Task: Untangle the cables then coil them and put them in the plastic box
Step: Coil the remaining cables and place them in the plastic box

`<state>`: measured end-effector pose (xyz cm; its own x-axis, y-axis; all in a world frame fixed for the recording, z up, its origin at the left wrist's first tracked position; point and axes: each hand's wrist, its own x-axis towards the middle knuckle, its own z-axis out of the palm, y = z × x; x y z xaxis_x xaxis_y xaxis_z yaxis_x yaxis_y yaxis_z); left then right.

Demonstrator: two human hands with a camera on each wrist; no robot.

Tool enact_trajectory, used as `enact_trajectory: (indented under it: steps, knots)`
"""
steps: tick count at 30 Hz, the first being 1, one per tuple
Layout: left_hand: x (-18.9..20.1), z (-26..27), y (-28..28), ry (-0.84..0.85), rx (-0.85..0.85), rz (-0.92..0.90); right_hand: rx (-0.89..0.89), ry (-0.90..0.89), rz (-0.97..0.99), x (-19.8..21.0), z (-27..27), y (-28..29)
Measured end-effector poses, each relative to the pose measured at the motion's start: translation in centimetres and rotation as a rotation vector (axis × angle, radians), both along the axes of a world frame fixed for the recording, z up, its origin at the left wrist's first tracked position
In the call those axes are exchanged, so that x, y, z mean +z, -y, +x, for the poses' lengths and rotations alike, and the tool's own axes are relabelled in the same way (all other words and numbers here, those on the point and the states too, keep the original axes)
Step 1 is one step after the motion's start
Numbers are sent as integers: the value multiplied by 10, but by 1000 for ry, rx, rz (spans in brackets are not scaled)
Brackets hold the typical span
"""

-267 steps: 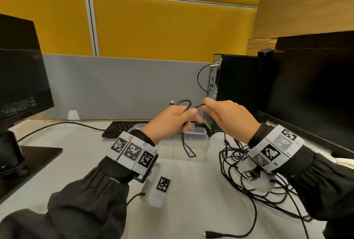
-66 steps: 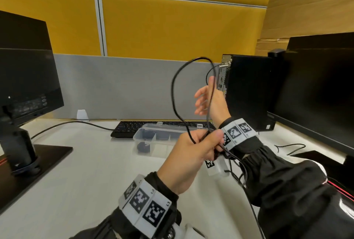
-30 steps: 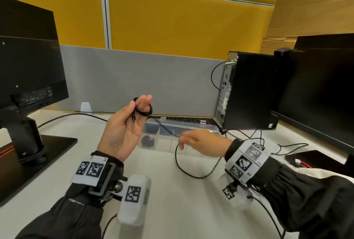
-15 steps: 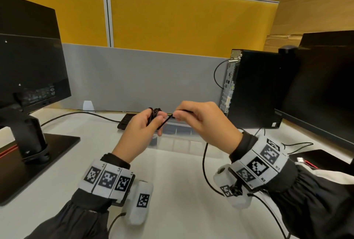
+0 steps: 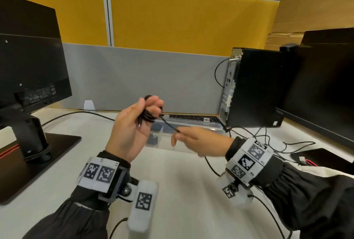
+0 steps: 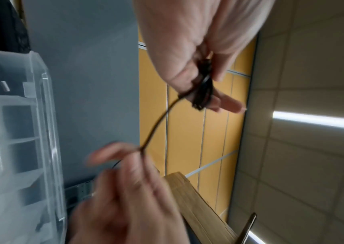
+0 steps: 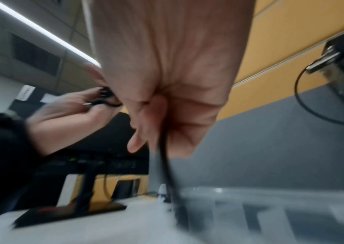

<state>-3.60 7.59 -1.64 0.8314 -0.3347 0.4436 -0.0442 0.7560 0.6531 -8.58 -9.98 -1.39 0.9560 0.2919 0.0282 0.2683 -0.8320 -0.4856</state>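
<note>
From the head view, a left hand (image 5: 132,129) gripped a thin black cable (image 5: 168,124) coiled round its fingers above the clear plastic compartment box (image 5: 210,126); the right hand (image 5: 199,140) pinched the trailing strand. The left-wrist view showed the coil pinched (image 6: 202,89); the right-wrist view showed the strand clasped (image 7: 163,145).

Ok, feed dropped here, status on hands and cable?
Left hand grips thin black cable coil. Right hand pinches its free run. Clear plastic box behind, unobstructed.
</note>
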Motion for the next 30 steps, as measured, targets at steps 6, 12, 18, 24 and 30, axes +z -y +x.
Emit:
enact_trajectory:
  steps: [6,12,18,24,30]
  knots:
    - [-6,29,-14,-45,226,-44,198,-168,-244,-28,-30,-21]
    - [-22,31,-3,136,308,606,180,364,-175,16,-34,-21]
    - [-16,3,0,278,-164,658,-232,761,36,36,4,5]
    - [-6,1,1,26,-58,162,-58,14,-340,-9,-1,-8]
    - [-16,17,3,107,245,363,96,120,-265,-8,-29,-45]
